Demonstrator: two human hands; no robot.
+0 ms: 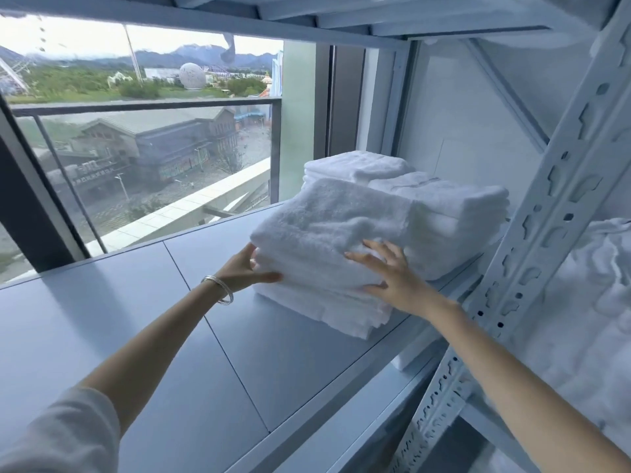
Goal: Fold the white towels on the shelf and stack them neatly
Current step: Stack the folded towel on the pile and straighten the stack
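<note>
Both hands at a stack of folded white towels on a smooth, pale grey metal shelf with thin panel seams. Thick terry pile, fluffy and slightly lumpy on the top towel, flatter layered edges below. Left hand against the stack's left side, thumb stretched along the lower layers, the other fingers tucked in under the overhanging edge of the top towel: a loose, partly curled grip around that edge. Right hand spread wide at the near right corner, fingers straight and flat on the top fold, thumb pressed to the layered side; no closed grip there, only an open palm bearing on cloth. Thin silver bangles round the left wrist, a pale sleeve at the lower left. Two more folded towel piles just behind and to the right, touching the first. Loose, crumpled white cloth heaped beyond the perforated white steel upright on the right. Glass window behind, with a dark railing, rooftops, a pale dome and hazy mountains.
</note>
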